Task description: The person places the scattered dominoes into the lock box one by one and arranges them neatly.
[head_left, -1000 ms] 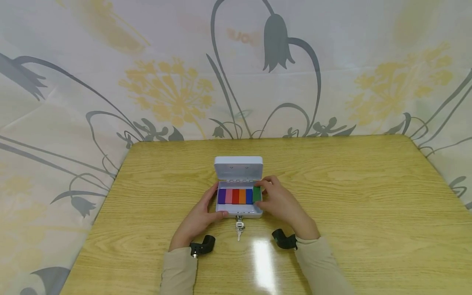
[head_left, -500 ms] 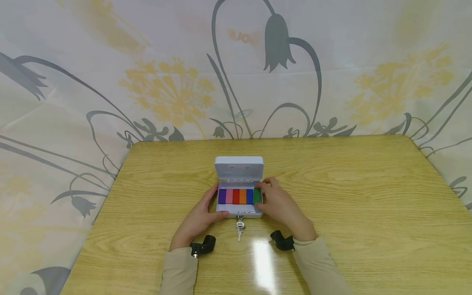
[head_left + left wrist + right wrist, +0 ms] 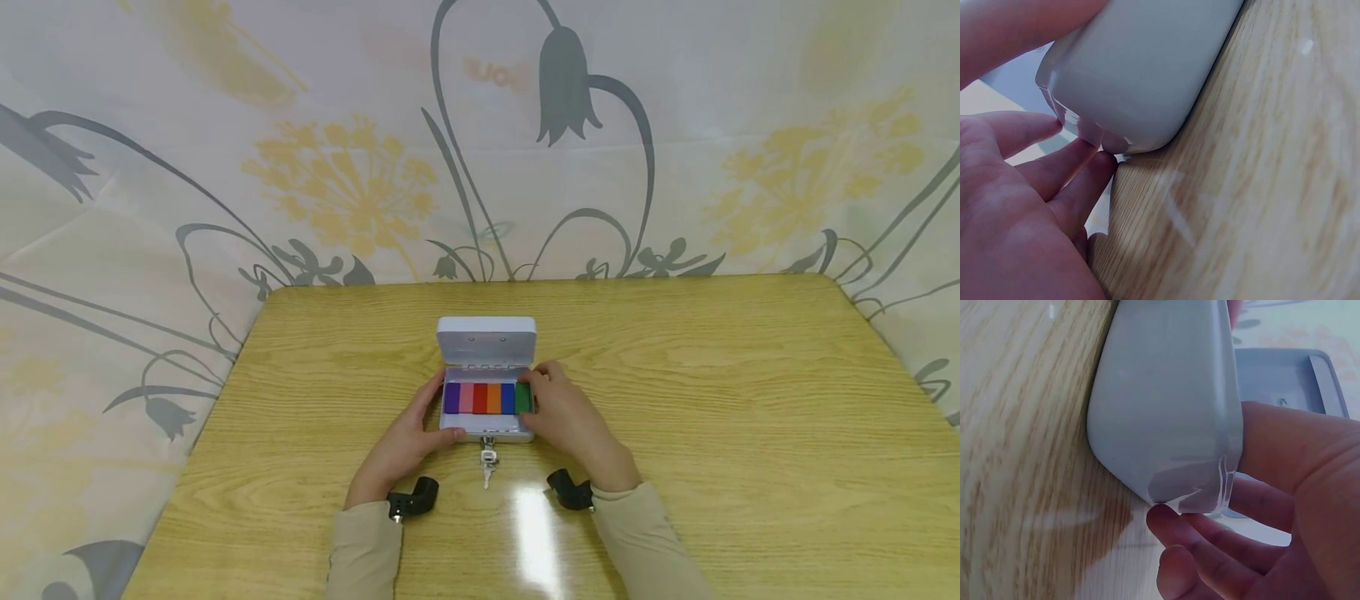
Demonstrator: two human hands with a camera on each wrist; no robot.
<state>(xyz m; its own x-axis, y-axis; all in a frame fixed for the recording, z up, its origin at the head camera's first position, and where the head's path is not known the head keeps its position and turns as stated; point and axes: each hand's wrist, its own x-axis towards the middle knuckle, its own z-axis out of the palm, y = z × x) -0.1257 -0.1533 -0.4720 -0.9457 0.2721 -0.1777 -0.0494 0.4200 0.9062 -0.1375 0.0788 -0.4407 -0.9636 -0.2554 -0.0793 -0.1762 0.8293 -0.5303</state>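
A small white cash box [image 3: 510, 437] stands on the table with its lid [image 3: 486, 343] raised at the back. Purple, pink, red, orange and blue blocks [image 3: 480, 398] lie side by side inside it. At the right end of this row is a green block [image 3: 522, 398], pinched at its far and near ends by my right hand [image 3: 573, 423]. My left hand [image 3: 403, 446] holds the box, thumb on the front rim, fingers against the left side. In the right wrist view, other right fingers [image 3: 1172, 525] rest by the box's outer corner; the blocks are hidden there.
Keys [image 3: 488, 471] hang from the lock at the box's front. The wooden table [image 3: 712, 375] reaches back to a flower-patterned curtain [image 3: 360, 125]. Black wrist mounts [image 3: 414, 498] sit on both forearms.
The green block has come down level with the other blocks in the row. My right hand and forearm have shifted slightly left; the left hand keeps its place on the box.
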